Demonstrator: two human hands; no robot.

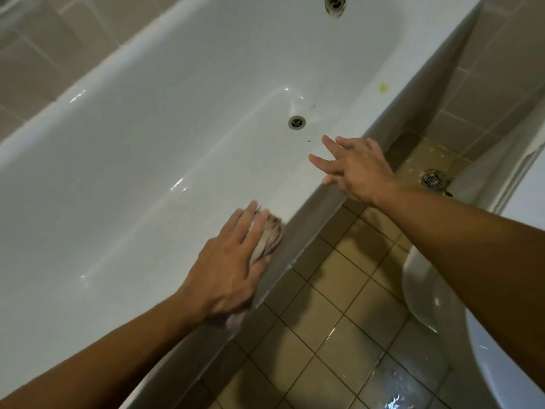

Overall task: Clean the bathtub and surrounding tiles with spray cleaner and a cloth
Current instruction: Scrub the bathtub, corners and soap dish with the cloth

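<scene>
A white bathtub (153,149) fills the left and middle of the head view, its near rim running diagonally. My left hand (230,261) lies flat with straight fingers on a crumpled pale cloth (269,236), pressing it against the inner side of the near rim. My right hand (354,169) rests on the same rim farther along, fingers spread and straight, holding nothing. The tub's drain (297,122) sits just beyond my right hand. No spray bottle is in view.
Beige wall tiles (44,54) border the tub's far side. The tiled floor (339,320) on the right looks wet, with a floor drain (431,179). A white toilet or basin (424,290) stands at the right. An overflow fitting (334,4) is at the tub's far end.
</scene>
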